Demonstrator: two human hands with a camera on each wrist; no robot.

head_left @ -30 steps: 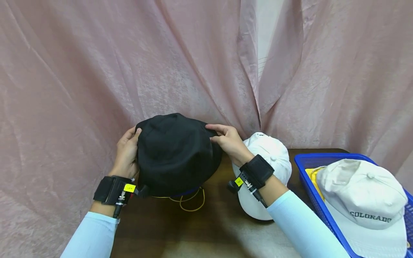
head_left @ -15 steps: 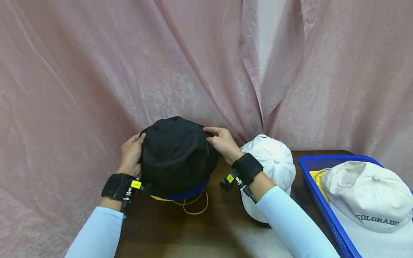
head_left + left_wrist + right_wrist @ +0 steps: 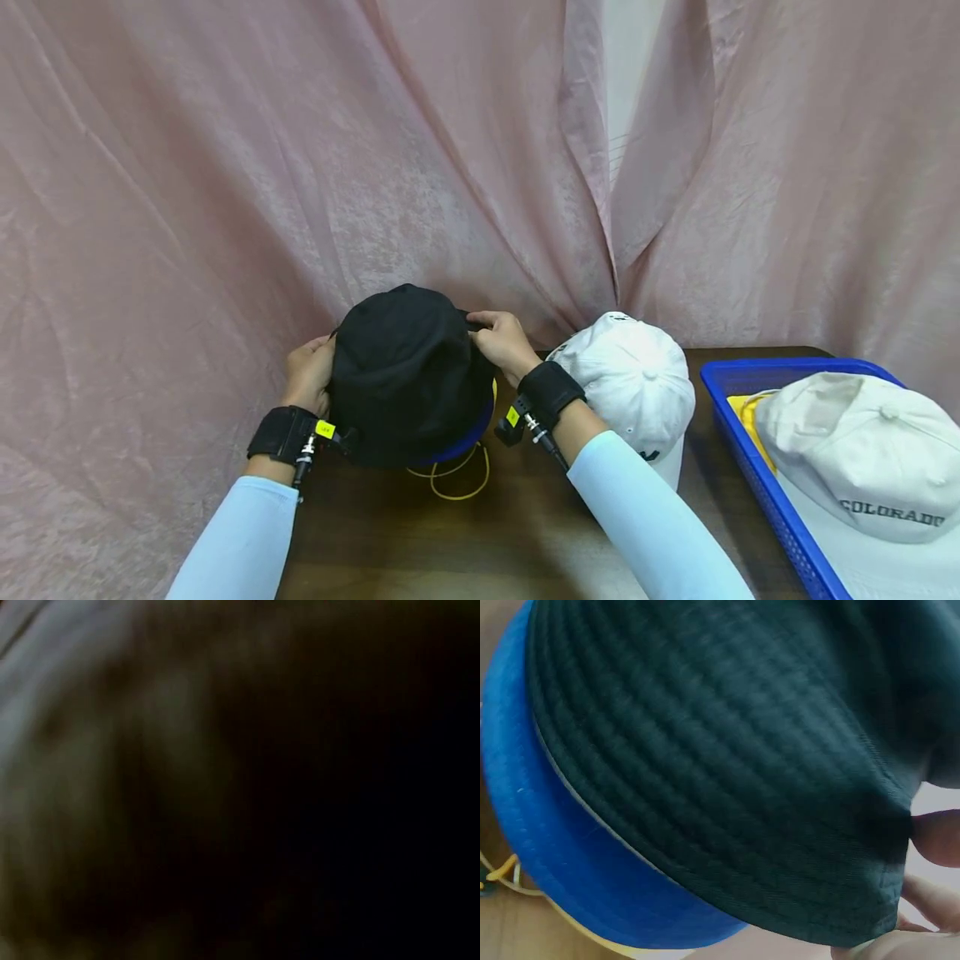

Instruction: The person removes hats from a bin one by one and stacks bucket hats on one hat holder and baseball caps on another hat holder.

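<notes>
Black bucket hat (image 3: 408,371) sits on top of a blue hat (image 3: 457,444) and a yellow one beneath, three stacked on the counter (image 3: 465,542) at back left. We grip its brim both sides: left hand (image 3: 309,379) curled on the left edge, right hand (image 3: 497,340) pinching the right edge. Two white caps: one (image 3: 633,379) beside the stack, one (image 3: 855,454) in the single blue basket (image 3: 757,492). Left wrist view is dark blur.

A white cap (image 3: 626,379) lies beside a blue basket (image 3: 757,467).
</notes>
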